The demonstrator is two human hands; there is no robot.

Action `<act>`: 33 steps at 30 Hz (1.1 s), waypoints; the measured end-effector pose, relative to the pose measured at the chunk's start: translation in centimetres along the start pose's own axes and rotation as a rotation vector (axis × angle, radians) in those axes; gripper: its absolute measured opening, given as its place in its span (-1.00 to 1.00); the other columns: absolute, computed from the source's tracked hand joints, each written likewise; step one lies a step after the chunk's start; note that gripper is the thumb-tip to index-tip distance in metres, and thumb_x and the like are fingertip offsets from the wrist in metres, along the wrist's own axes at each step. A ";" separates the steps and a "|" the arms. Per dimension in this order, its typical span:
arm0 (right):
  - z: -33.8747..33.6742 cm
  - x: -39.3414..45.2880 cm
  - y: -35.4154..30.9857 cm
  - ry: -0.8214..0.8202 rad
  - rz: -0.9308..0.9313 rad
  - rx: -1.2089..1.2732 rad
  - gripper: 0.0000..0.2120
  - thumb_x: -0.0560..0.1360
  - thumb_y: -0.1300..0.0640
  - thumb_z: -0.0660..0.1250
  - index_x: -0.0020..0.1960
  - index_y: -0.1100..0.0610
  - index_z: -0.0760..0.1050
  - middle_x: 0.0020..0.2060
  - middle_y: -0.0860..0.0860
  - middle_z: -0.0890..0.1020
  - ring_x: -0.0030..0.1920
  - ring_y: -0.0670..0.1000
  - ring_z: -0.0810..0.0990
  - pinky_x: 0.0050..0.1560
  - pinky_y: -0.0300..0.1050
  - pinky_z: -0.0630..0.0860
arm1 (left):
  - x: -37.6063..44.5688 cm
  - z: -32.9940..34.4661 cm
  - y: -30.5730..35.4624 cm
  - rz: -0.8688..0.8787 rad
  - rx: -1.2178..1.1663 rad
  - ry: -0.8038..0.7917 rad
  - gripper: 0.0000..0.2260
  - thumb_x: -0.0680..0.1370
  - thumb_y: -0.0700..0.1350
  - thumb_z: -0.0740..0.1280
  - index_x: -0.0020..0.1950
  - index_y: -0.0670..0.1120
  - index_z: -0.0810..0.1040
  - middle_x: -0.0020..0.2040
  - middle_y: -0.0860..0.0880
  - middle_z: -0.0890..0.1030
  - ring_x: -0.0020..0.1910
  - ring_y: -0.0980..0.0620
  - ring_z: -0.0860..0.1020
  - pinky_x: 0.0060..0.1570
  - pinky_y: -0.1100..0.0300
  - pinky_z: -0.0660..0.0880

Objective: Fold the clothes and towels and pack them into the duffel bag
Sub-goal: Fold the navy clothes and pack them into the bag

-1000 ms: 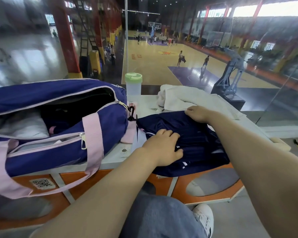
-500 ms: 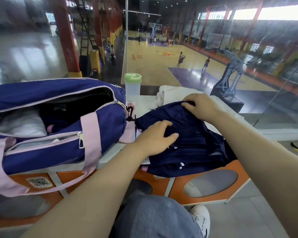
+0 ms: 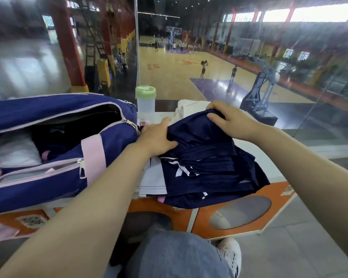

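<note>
The navy garment point(image 3: 201, 157) lay bunched on the desk point(image 3: 255, 151), just right of the open duffel bag point(image 3: 54, 149). The left hand point(image 3: 155, 137) gripped its near-left fold, fingers curled into the cloth; the right hand point(image 3: 229, 121) pinched its raised far edge above a white towel point(image 3: 187, 106).

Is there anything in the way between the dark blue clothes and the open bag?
Nothing visible blocks the way. Both hands, left hand and right hand, grip the navy garment right beside the duffel bag, whose zipper is open. The water bottle stands behind, off the path.
</note>
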State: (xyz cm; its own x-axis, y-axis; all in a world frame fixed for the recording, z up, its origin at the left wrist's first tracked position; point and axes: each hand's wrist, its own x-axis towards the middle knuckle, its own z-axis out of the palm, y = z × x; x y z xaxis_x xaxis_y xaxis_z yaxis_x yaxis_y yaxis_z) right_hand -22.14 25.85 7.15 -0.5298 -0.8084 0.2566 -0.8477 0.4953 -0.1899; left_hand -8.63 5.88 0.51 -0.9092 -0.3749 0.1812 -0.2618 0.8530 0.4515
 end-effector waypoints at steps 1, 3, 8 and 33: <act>0.1 0.2 0.5 -0.008 0.019 0.021 -0.78 0.51 -0.32 -0.01 0.03 -0.35 0.35 0.05 -0.31 0.52 0.07 -0.07 0.54 0.08 0.16 0.51 | 0.0 0.0 -0.8 -0.022 -0.002 -0.034 -0.46 0.47 0.03 0.39 0.40 -0.04 0.34 0.20 -0.11 0.59 0.23 -0.21 0.49 0.22 0.00 0.37; 0.2 0.3 0.9 -0.030 0.012 0.072 -0.82 0.52 -0.28 0.13 0.08 -0.30 0.38 0.07 -0.29 0.52 0.09 -0.08 0.53 0.16 0.00 0.48 | 0.0 0.0 -1.5 -0.009 -0.029 -0.045 -0.71 0.48 -0.05 0.37 0.17 -0.07 0.51 0.08 -0.09 0.62 0.10 -0.19 0.54 0.08 -0.01 0.46; -1.0 -0.1 0.6 -0.286 -0.006 0.065 -0.73 0.48 -0.01 0.43 0.16 -0.10 0.50 0.02 -0.19 0.54 0.05 -0.06 0.49 0.05 -0.49 0.35 | 0.1 -1.0 -0.3 0.060 0.042 0.223 -0.87 0.46 -0.22 0.27 -0.02 -0.08 0.51 0.00 -0.08 0.56 -0.04 -0.18 0.52 -0.16 0.00 0.45; 3.0 -13.8 -0.5 -0.076 -0.150 -0.196 -0.58 0.44 -0.04 0.35 0.25 0.09 0.47 0.36 0.07 0.46 0.34 0.11 0.43 0.30 -0.02 0.40 | -8.6 0.1 0.0 0.416 0.172 -0.274 -0.81 0.50 -0.04 0.36 -0.05 0.14 0.35 0.21 0.13 0.35 0.10 0.09 0.40 0.07 0.08 0.45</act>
State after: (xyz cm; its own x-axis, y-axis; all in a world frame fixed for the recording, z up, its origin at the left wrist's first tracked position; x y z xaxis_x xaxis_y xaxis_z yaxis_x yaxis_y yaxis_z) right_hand -14.29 35.82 0.85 -0.4009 -0.8952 0.1947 -0.9094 0.4146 0.0339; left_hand -0.85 9.11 -1.18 -0.9928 0.0977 0.0688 0.1113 0.9654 0.2359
